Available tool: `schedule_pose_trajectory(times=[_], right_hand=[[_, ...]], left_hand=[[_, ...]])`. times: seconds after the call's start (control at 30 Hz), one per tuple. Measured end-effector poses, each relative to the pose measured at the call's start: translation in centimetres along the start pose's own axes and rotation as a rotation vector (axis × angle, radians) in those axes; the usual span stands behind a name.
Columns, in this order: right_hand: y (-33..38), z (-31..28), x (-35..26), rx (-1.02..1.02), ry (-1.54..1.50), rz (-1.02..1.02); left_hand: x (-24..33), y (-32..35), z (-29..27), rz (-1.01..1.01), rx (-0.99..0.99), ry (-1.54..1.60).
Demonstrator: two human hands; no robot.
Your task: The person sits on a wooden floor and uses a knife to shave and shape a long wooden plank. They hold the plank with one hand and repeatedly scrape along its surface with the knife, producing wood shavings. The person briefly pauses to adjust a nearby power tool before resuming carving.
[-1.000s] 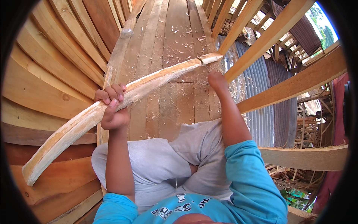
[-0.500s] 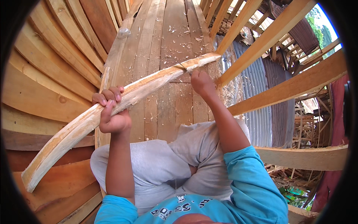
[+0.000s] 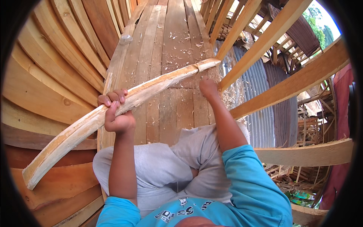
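Note:
A long, curved, peeled length of wood (image 3: pixel 145 87) slants across in front of me, from the lower left up to the slatted railing at the right. My left hand (image 3: pixel 117 111) wraps around it left of its middle, thumb and fingers closed on opposite sides. Close to the wood's far right end, my right hand (image 3: pixel 208 86) is a fist, just on the near side of the wood. It grips a thin-bladed tool, mostly hidden by the fist. A dark, narrow blade edge (image 3: pixel 197 67) shows across the wood above the knuckles.
Plank flooring (image 3: pixel 176 45) strewn with pale shavings stretches ahead. Boards form a wall (image 3: pixel 49 96) at my left. Wooden rails (image 3: pixel 291 92) slant along the right, with corrugated metal sheets (image 3: pixel 259 98) beyond. A small clear object (image 3: pixel 125 39) lies by the left wall. My crossed legs (image 3: pixel 162 162) are below.
My right hand and its blade have shifted slightly right, toward the wood's far end. That end has dipped a little, while my left hand keeps its hold.

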State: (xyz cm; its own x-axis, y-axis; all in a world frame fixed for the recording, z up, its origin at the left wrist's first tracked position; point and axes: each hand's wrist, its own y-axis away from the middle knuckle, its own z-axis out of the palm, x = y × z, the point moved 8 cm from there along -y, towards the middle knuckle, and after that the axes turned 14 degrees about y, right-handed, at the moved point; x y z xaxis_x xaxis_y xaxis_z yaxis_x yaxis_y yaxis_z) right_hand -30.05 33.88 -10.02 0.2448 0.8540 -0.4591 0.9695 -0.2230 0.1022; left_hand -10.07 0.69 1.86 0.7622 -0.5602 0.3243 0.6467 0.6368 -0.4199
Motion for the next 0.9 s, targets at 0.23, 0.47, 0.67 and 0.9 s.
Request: schedule_pose_trajectory(times=[0.23, 0.47, 0.67, 0.9], right_hand=[[7.9, 0.6, -8.5, -0.033, 0.065, -0.277], [3.4, -0.4, -4.0, 0.069, 0.003, -0.217], [9.4, -0.3, -10.0, 0.056, 0.057, -0.372], [8.3, 0.5, -9.2, 0.127, 0.128, -0.375]], left_hand=[[0.8, 0.3, -1.1, -0.003, 0.065, -0.048], [0.5, 0.1, -0.2, -0.001, 0.007, -0.036], [0.8, 0.2, -0.2, 0.002, 0.032, -0.032], [1.1, 0.2, -1.0, -0.012, -0.008, -0.037]])
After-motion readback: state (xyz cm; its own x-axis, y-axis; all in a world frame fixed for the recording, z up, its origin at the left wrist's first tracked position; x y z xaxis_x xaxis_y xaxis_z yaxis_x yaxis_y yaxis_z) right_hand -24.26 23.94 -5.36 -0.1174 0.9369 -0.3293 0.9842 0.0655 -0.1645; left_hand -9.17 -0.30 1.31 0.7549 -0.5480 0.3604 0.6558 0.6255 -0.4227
